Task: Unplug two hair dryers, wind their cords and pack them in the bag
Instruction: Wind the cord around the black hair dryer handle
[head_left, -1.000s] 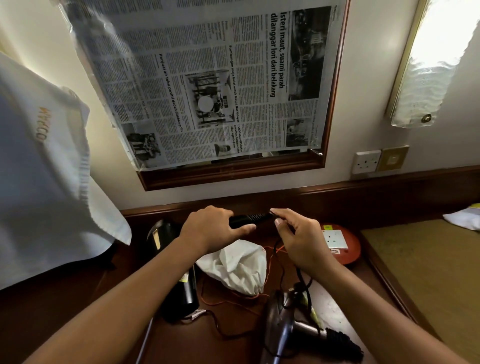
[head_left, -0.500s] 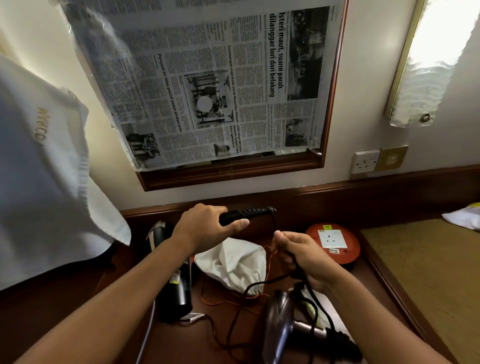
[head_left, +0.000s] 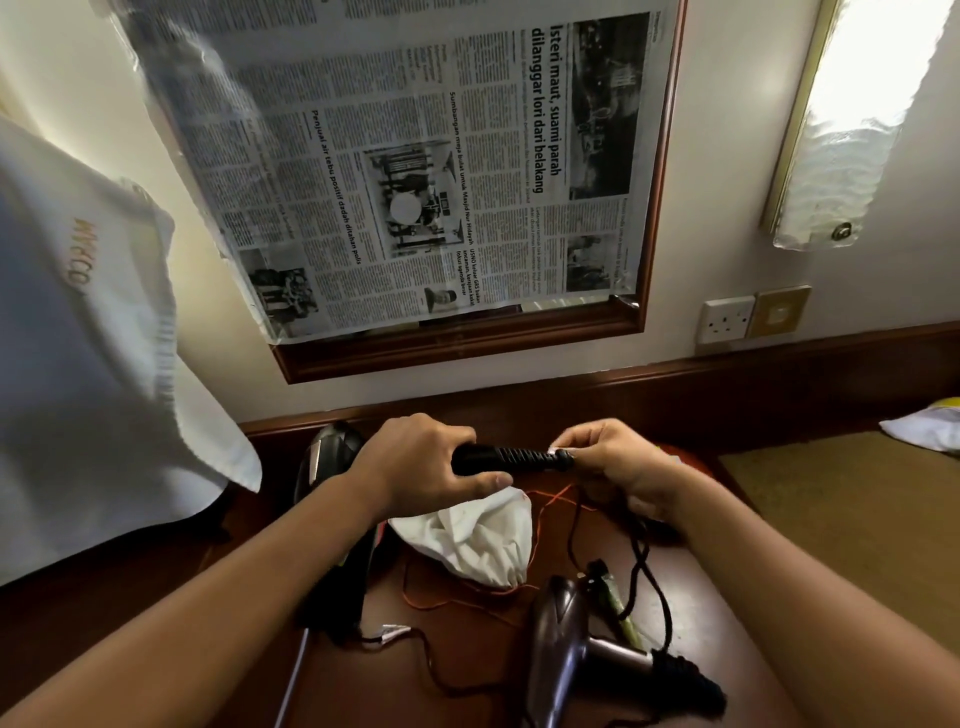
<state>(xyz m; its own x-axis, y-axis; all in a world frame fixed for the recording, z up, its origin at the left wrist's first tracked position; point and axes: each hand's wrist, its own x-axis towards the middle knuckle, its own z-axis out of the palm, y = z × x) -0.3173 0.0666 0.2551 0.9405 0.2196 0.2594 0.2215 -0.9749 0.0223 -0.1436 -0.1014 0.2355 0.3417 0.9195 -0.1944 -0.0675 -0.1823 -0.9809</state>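
Observation:
My left hand (head_left: 415, 467) grips the black handle (head_left: 498, 460) of a black hair dryer. Its barrel (head_left: 332, 519) lies on the dark wooden desk (head_left: 467, 675) under my forearm. My right hand (head_left: 623, 467) pinches the black cord (head_left: 641, 561) at the ribbed end of that handle, and the cord hangs down from it. A second, brown hair dryer (head_left: 566, 649) lies near the front of the desk. The white drawstring bag (head_left: 472, 535), with an orange string, lies crumpled between the two dryers.
A framed mirror covered with newspaper (head_left: 441, 171) hangs above the desk. A white wall socket (head_left: 724, 319) sits at the right, below a lit wall lamp (head_left: 852, 130). A white cloth (head_left: 88, 338) hangs at the left. A tan surface (head_left: 852, 519) adjoins the desk's right side.
My right hand dropped with the cord toward the brown dryer, then rose back to the end of the handle. My left hand kept hold of the handle.

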